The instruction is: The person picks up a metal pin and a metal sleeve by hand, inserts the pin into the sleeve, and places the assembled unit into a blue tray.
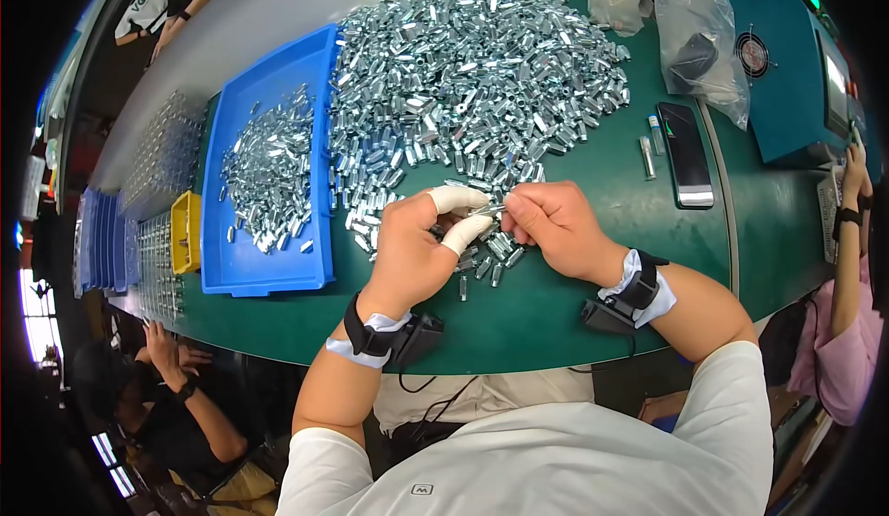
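My left hand (414, 246) has pale finger cots on its thumb and index finger. Those two fingers are closed on a small hexagonal metal fitting (493, 210). From the other side my right hand (563, 231) pinches at the end of the same piece with thumb and forefinger. Whether it grips a separate part is hidden. Just beyond both hands spreads a big heap of shiny metal fittings (482, 81), and several loose ones lie under and in front of the fingers. To the left, a blue tray (269, 277) holds a smaller heap of similar fittings (271, 178).
A yellow bin (186, 234) and stacked clear racks (167, 160) stand left of the tray. Rightward lie a phone (685, 157), a small tube (647, 158), a plastic bag (699, 44) and a teal machine (787, 62). Other people sit at both sides.
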A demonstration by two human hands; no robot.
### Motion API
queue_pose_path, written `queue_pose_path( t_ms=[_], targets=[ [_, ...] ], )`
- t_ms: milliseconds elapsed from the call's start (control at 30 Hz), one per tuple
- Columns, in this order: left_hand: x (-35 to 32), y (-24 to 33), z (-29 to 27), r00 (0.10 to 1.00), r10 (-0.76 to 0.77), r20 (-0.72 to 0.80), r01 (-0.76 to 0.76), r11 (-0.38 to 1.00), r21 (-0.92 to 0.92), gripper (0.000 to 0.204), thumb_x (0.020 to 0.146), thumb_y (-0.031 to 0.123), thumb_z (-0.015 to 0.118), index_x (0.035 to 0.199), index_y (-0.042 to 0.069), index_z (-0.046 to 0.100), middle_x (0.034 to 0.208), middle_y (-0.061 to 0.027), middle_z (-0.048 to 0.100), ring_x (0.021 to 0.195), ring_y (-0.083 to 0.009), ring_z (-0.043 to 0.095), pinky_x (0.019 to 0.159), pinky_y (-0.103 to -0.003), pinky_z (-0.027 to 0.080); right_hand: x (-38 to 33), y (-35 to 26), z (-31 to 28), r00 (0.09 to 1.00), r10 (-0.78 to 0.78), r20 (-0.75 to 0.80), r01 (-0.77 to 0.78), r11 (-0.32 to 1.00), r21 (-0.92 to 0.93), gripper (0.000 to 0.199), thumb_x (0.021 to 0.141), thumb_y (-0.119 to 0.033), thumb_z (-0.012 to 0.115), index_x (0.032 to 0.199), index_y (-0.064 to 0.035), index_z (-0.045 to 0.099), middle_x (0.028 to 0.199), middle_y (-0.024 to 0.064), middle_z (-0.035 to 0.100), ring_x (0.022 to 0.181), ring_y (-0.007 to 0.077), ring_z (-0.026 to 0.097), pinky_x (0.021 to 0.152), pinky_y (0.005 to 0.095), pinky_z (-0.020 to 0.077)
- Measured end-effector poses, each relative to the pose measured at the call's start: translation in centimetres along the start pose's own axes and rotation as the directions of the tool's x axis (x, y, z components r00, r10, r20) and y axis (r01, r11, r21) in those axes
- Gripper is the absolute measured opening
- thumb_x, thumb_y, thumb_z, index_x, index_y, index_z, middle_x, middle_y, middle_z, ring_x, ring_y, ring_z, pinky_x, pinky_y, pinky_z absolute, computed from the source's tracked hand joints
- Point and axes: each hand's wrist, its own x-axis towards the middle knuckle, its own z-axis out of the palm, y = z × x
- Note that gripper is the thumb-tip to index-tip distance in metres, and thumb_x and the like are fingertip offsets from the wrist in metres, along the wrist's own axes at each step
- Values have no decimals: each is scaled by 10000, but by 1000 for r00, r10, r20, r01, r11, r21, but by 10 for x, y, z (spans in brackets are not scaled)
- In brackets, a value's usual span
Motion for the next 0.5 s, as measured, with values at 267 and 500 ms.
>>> queue_pose_path(
  t_ms=[267, 500],
  targets=[
    [11, -11, -44, 803, -118, -584, -98, 941, -325, 161, 919, 67, 671, 1072, 21, 688, 924, -74, 686, 717, -94, 597, 616, -233, 485, -1, 5, -1, 995, 89, -50, -78, 978, 196, 372, 1042, -268, 472, 817, -13, 622, 662, -3, 565, 597, 61, 508, 546, 218, 407],
    [15, -18, -45, 801, 1, -599, 48, 997, 65, 170, 875, 80, 701, 1033, 18, 688, 970, -129, 677, 761, -203, 603, 659, -314, 486, 0, 6, 1, 996, 85, -36, -77, 981, 177, 376, 1043, -277, 471, 819, -14, 619, 674, -4, 564, 608, 59, 509, 556, 212, 408]
  ],
)
